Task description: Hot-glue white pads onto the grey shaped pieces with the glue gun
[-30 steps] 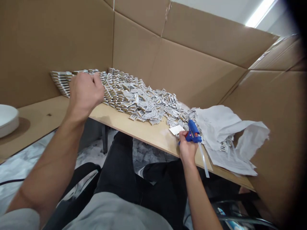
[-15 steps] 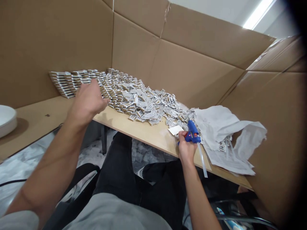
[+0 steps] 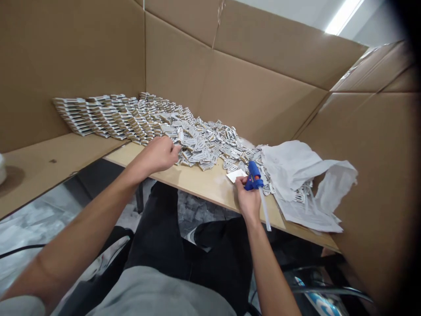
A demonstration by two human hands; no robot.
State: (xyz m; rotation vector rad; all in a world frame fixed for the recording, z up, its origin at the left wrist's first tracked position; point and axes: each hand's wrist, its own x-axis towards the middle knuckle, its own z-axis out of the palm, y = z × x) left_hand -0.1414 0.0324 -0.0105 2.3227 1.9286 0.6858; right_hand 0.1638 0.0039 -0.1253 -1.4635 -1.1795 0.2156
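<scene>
My right hand (image 3: 249,199) grips a blue hot glue gun (image 3: 254,173), with a clear glue stick (image 3: 265,210) hanging out of its rear end. A small white card (image 3: 234,175) lies on the table just beyond that hand. My left hand (image 3: 159,154) is at the near edge of a heap of loose grey-and-white flat cut-out pieces (image 3: 200,147). Its fingers are curled, and whatever they may hold is hidden from me. Stacked rows of similar pieces (image 3: 108,116) with brown edges stand to the left of the heap.
Crumpled white sheeting (image 3: 296,171) covers more pieces at the right. Cardboard walls (image 3: 256,96) enclose the wooden table (image 3: 204,186) behind and at both sides. Part of a white round container (image 3: 1,170) shows at the far left. White scraps (image 3: 29,237) lie below the table.
My left hand has moved right and toward me, from the stacked rows to the loose heap. My right hand still holds the glue gun in nearly the same place. The view has shifted slightly.
</scene>
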